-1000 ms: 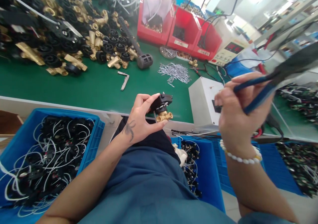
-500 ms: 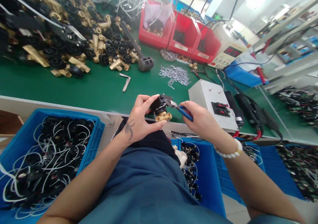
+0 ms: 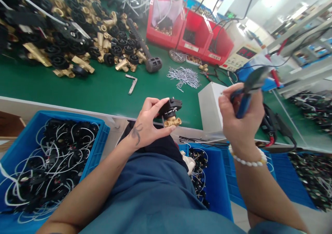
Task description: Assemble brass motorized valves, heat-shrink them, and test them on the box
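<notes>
My left hand (image 3: 149, 123) grips a brass valve with a black housing (image 3: 171, 112) near the front edge of the bench, its brass body pointing down. Raised over the right side of the bench, my right hand (image 3: 242, 113) is closed around blue-handled pliers (image 3: 243, 104); their jaws point up and are smeared by motion. Beyond the valve lies a heap of small silver clips (image 3: 184, 77). A small L-shaped metal piece (image 3: 132, 84) rests on the green bench top (image 3: 103, 89).
Brass fittings and black parts (image 3: 103, 37) are piled at the back left, beside a dark mallet (image 3: 153, 64). Red bins (image 3: 194, 37) stand at the back. A white box (image 3: 211, 102) is near my right hand. Blue crates (image 3: 103, 137) sit below the bench.
My right hand has moved up and to the right with the pliers, away from the valve. My left hand still holds the valve in nearly the same place.
</notes>
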The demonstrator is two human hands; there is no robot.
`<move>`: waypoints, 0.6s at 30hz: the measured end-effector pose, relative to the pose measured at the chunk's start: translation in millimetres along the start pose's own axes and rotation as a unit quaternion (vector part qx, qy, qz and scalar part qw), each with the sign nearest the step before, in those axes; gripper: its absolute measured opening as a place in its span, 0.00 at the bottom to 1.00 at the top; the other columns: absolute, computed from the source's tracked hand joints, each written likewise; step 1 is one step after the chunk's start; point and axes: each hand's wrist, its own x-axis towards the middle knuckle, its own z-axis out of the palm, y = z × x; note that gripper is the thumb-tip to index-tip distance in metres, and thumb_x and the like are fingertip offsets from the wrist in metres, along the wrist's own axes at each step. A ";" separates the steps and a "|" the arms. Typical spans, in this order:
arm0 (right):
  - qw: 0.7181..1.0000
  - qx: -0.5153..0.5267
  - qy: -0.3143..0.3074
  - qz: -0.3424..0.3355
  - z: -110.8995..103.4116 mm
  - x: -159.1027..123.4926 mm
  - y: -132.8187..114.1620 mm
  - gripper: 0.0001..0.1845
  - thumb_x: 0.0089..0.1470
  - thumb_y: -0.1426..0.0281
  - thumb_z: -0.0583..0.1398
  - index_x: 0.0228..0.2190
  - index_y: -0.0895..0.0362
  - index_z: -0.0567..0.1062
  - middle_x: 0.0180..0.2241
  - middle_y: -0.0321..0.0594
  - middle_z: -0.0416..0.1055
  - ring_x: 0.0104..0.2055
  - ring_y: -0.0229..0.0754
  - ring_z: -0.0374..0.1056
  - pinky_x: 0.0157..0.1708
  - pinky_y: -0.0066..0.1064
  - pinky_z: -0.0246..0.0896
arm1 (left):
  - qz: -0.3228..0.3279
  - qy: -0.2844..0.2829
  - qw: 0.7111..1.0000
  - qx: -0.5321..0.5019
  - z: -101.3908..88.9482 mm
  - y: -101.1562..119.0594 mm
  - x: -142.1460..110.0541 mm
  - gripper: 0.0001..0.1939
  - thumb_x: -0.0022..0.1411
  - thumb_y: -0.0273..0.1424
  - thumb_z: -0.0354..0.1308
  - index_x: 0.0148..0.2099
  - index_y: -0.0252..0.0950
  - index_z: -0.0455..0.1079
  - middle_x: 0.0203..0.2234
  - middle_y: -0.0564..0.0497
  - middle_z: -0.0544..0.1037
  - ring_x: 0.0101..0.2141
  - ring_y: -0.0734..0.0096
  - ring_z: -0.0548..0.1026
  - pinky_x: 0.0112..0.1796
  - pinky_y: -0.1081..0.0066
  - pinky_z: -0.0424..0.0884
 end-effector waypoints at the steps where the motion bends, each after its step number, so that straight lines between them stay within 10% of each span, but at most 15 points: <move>1: 1.000 0.006 -0.007 -0.005 -0.2 1.1 -0.6 0.03 0.62 0.70 0.57 0.39 0.52 0.71 0.33 0.38 0.70 0.30 0.40 0.66 0.31 0.34 0.63 | 0.001 -0.001 1.000 -0.001 0.0 -0.1 0.0 0.35 0.56 0.34 0.70 0.65 0.39 0.66 0.49 0.46 0.66 0.51 0.63 0.72 0.47 0.62 0.81; 5: 0.957 -0.002 -0.287 -0.039 -4.4 5.5 0.2 0.06 0.58 0.74 0.58 0.37 0.52 0.73 0.30 0.37 0.69 0.29 0.41 0.65 0.29 0.34 0.60 | -0.003 0.004 1.000 -0.002 -0.3 -0.5 -0.2 0.36 0.55 0.33 0.70 0.65 0.39 0.66 0.49 0.47 0.66 0.51 0.63 0.72 0.47 0.63 0.81; 10: 0.998 0.034 0.055 -0.005 -1.7 2.4 1.3 0.03 0.63 0.70 0.58 0.41 0.51 0.70 0.35 0.38 0.68 0.32 0.40 0.65 0.34 0.35 0.63 | 0.004 -0.001 1.000 -0.001 -0.2 0.2 0.2 0.35 0.56 0.33 0.70 0.65 0.38 0.66 0.49 0.46 0.66 0.50 0.64 0.72 0.47 0.62 0.81; 12: 0.999 0.034 0.005 -0.034 3.1 -0.5 3.0 0.04 0.64 0.70 0.57 0.41 0.51 0.69 0.35 0.39 0.67 0.31 0.40 0.65 0.31 0.34 0.62 | 0.007 -0.002 1.000 0.000 0.1 -0.2 0.4 0.35 0.56 0.33 0.70 0.65 0.38 0.66 0.50 0.46 0.66 0.50 0.63 0.72 0.48 0.62 0.81; 15: 0.963 -0.010 -0.262 -0.068 4.0 -0.1 8.4 0.04 0.61 0.70 0.57 0.40 0.52 0.70 0.30 0.38 0.65 0.30 0.42 0.64 0.29 0.35 0.59 | 0.015 -0.004 1.000 0.006 0.3 -0.8 0.5 0.36 0.55 0.33 0.70 0.65 0.39 0.66 0.49 0.47 0.66 0.51 0.63 0.72 0.49 0.61 0.81; 18: 0.985 -0.012 -0.170 0.006 0.4 2.2 13.5 0.08 0.66 0.64 0.54 0.45 0.50 0.66 0.38 0.42 0.65 0.37 0.46 0.64 0.37 0.40 0.62 | 0.007 -0.007 1.000 0.001 -0.4 -0.5 1.1 0.36 0.55 0.33 0.69 0.65 0.38 0.66 0.49 0.47 0.66 0.51 0.63 0.72 0.49 0.62 0.81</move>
